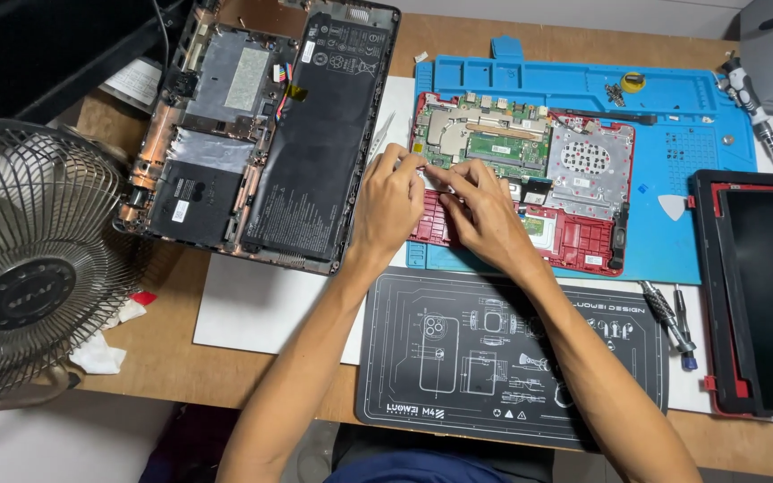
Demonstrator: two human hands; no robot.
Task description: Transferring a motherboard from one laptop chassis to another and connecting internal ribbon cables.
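1. Both hands sit on the red laptop base [574,237], which lies on the blue mat [709,241]. The left hand [388,204] and right hand [485,215] have fingers pinched together at the board's [494,143] left edge, on something small I can't make out, maybe a ribbon or connector.
2. Yank it at an angle and I'd guess the latch or cable tears.
3. The loose screws [615,92] up top could roll off with one elbow bump.
4. The screwdrivers [673,322] by the right forearm could get knocked off.
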